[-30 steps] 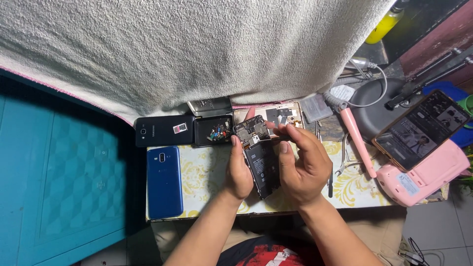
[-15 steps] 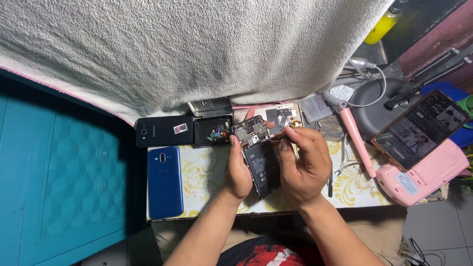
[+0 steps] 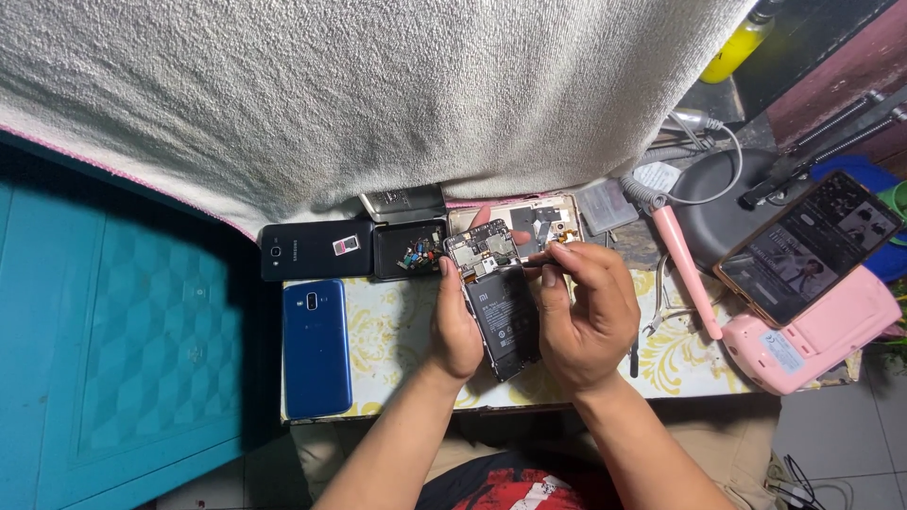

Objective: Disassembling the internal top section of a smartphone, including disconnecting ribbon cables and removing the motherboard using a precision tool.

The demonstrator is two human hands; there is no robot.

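My left hand (image 3: 456, 326) grips the left edge of an opened phone (image 3: 501, 307) whose back cover is off, showing a black battery and the circuit board at its top. My right hand (image 3: 584, 316) steadies the phone's right side and pinches a thin metal tool (image 3: 531, 255) whose tip rests on the circuit board. The phone is held just above a small table with a yellow-patterned top (image 3: 392, 331).
A blue phone (image 3: 316, 348) and a black phone (image 3: 315, 250) lie at the left. A black tray of small parts (image 3: 409, 251), a phone frame (image 3: 529, 219), a pink tool (image 3: 686, 269), pliers (image 3: 661, 307) and a propped phone on a pink stand (image 3: 808, 246) surround the work. A white towel (image 3: 378, 94) hangs behind.
My right hand's fingers have shifted slightly up toward the top of the opened phone. The left hand and the phone stay almost still.
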